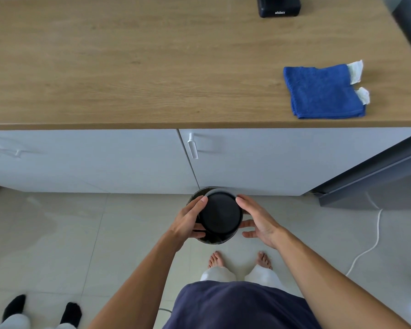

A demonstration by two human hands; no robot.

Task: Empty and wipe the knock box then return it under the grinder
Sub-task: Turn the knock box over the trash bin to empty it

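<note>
Knock box (219, 214) base up, held low before white cabinet (271, 162), over dark round bin (211, 240); left grip (190, 219) curled round its left side; right grip (259, 222) spread, thumb and forefinger touching right side; blue cloth (323, 91) folded on desk (128, 67).

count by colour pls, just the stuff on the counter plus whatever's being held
black: 2, the held knock box and the device at the back of the counter
blue: 1, the cloth on the counter
total: 3
</note>
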